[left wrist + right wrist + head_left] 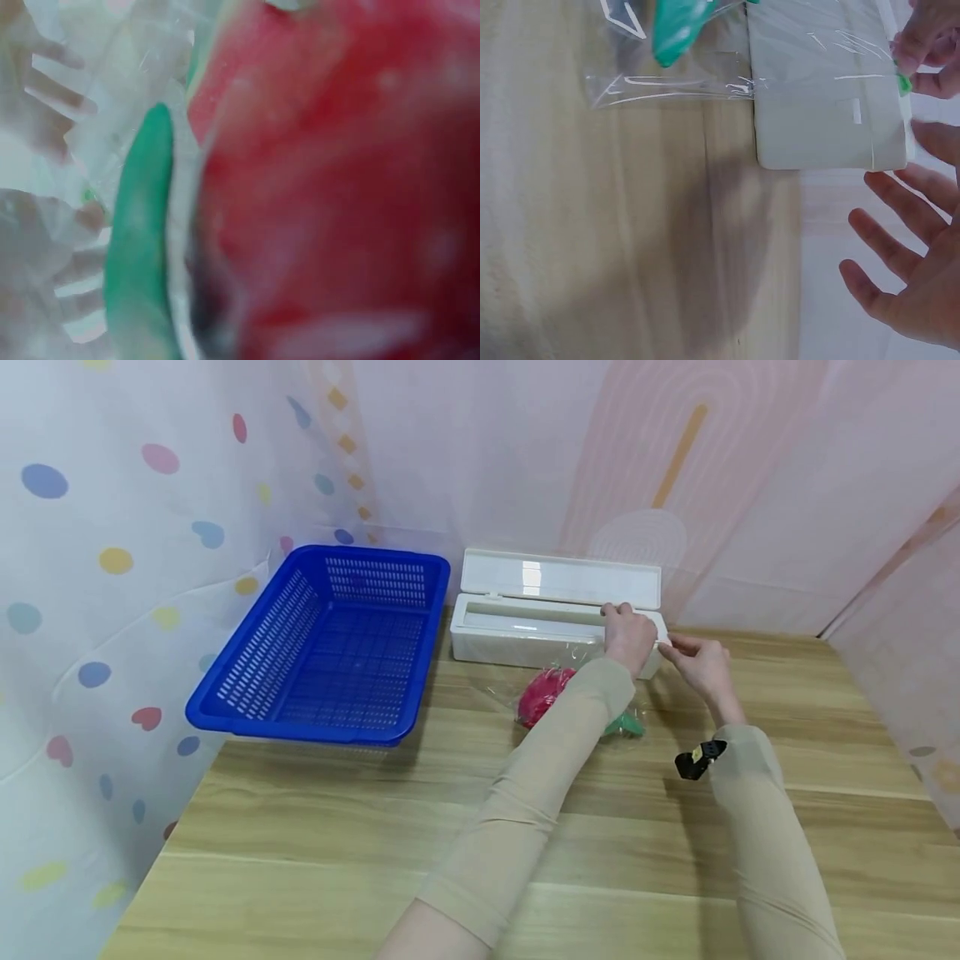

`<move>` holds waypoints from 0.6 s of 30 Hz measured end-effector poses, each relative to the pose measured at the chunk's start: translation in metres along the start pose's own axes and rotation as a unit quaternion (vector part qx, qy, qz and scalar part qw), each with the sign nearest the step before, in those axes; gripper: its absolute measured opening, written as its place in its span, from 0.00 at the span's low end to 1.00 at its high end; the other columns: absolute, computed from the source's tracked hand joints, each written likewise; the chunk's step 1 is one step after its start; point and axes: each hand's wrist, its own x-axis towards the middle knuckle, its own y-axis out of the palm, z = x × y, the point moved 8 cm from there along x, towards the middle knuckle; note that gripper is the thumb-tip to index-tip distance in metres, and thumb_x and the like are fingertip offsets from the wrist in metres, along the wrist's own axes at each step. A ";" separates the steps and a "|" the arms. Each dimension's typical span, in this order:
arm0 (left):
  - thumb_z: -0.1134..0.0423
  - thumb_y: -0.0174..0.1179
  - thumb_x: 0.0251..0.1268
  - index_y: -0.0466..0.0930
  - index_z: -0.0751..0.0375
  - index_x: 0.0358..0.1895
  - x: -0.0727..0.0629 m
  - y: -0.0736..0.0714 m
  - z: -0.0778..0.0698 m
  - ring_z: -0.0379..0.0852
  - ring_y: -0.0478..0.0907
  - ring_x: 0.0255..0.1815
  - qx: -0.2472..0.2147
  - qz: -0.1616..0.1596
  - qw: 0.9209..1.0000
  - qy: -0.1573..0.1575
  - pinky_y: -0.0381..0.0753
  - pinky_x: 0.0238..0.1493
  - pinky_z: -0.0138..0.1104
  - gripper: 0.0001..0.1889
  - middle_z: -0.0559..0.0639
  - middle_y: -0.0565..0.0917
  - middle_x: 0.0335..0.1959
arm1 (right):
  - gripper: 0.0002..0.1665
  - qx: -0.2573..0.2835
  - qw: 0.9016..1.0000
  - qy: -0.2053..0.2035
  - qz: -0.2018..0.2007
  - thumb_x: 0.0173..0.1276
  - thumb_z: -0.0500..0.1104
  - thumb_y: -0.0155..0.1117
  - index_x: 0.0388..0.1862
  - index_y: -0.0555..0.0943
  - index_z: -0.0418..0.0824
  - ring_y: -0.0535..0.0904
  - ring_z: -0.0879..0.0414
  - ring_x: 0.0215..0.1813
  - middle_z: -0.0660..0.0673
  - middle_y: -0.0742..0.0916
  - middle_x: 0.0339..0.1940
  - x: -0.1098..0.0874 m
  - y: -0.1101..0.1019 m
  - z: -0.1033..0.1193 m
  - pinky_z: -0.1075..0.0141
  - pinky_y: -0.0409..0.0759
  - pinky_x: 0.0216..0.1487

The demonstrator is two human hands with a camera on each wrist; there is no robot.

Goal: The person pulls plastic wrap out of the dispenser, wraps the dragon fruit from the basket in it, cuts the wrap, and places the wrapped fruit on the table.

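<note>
Left hand point(628, 639) pinching a green tab point(905, 84), my right hand point(703, 670) spread at the white box point(487, 647)!
Lid point(607, 582) up, the box sits right of the blue basket point(300, 728), clear plastic point(727, 67) across its front.

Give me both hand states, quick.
Left hand: closed, seemingly pinching the small green piece at the white box's edge.
Right hand: open, fingers spread, fingertips at the box's end.

Wht box point(517, 648) by R hand point(705, 668); grn knob point(904, 84) at L hand point(630, 637); red/grn thing point(543, 695) in clr bag point(634, 71) nearby; blue basket point(315, 729) left of hands; beige sleeves point(525, 793); lt-brn woodgrain table point(637, 868) under; wht curtain point(105, 522), multicol dots, far left.
</note>
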 end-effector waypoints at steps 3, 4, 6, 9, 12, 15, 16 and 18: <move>0.54 0.36 0.77 0.68 0.33 0.65 -0.001 0.001 0.001 0.45 0.64 0.68 -0.006 -0.005 1.000 0.000 0.64 0.64 0.44 0.20 0.34 0.72 0.65 | 0.29 -0.011 1.000 -0.005 -0.007 0.70 0.55 0.55 0.60 0.77 0.36 0.75 0.36 0.62 0.32 0.81 0.54 -0.001 0.001 0.003 0.45 0.69 0.64; 0.54 0.36 0.77 0.68 0.34 0.65 -0.002 0.001 0.001 0.45 0.64 0.69 -0.010 -0.006 1.000 0.000 0.64 0.64 0.44 0.20 0.34 0.72 0.65 | 0.29 -0.015 1.000 -0.006 -0.012 0.70 0.55 0.55 0.59 0.77 0.36 0.75 0.36 0.62 0.32 0.81 0.54 -0.001 0.001 0.003 0.45 0.70 0.63; 0.54 0.37 0.77 0.68 0.34 0.65 -0.003 0.001 0.001 0.45 0.64 0.69 -0.018 -0.007 1.000 -0.001 0.63 0.65 0.43 0.20 0.34 0.72 0.66 | 0.28 -0.026 0.999 -0.006 -0.023 0.70 0.54 0.56 0.59 0.77 0.36 0.76 0.36 0.60 0.32 0.81 0.55 -0.002 0.001 0.005 0.45 0.74 0.59; 0.54 0.38 0.76 0.68 0.34 0.65 -0.003 0.001 0.001 0.45 0.64 0.69 -0.021 -0.008 1.000 -0.002 0.63 0.65 0.44 0.19 0.35 0.72 0.66 | 0.26 -0.044 0.998 -0.005 -0.038 0.70 0.53 0.57 0.58 0.77 0.36 0.78 0.37 0.57 0.32 0.81 0.54 -0.002 0.001 0.006 0.47 0.76 0.54; 0.54 0.37 0.76 0.68 0.33 0.64 -0.003 0.001 0.002 0.46 0.64 0.69 -0.022 -0.014 1.000 -0.007 0.63 0.65 0.45 0.19 0.34 0.73 0.65 | 0.27 -0.048 0.998 0.005 -0.039 0.69 0.54 0.57 0.59 0.77 0.37 0.78 0.38 0.58 0.33 0.81 0.55 -0.002 0.002 0.005 0.48 0.76 0.53; 0.52 0.37 0.76 0.67 0.31 0.64 -0.002 0.002 0.004 0.46 0.65 0.69 -0.014 -0.011 1.000 -0.015 0.64 0.65 0.45 0.19 0.33 0.73 0.65 | 0.28 -0.044 0.998 0.021 -0.031 0.69 0.56 0.56 0.60 0.76 0.38 0.75 0.37 0.62 0.33 0.80 0.57 -0.002 0.002 0.005 0.46 0.75 0.56; 0.52 0.39 0.75 0.67 0.31 0.65 -0.002 0.002 0.005 0.46 0.65 0.69 -0.009 -0.008 1.000 -0.017 0.64 0.65 0.46 0.19 0.33 0.73 0.65 | 0.29 -0.041 0.998 0.027 -0.029 0.69 0.56 0.57 0.60 0.76 0.39 0.74 0.37 0.63 0.34 0.79 0.58 -0.002 0.002 0.005 0.46 0.75 0.57; 0.51 0.42 0.75 0.65 0.30 0.65 -0.003 0.002 0.007 0.46 0.65 0.69 0.000 0.000 1.000 -0.020 0.63 0.65 0.47 0.19 0.33 0.73 0.65 | 0.29 -0.037 0.998 0.037 -0.026 0.69 0.57 0.57 0.60 0.76 0.39 0.74 0.37 0.64 0.34 0.79 0.58 -0.002 0.002 0.004 0.47 0.75 0.56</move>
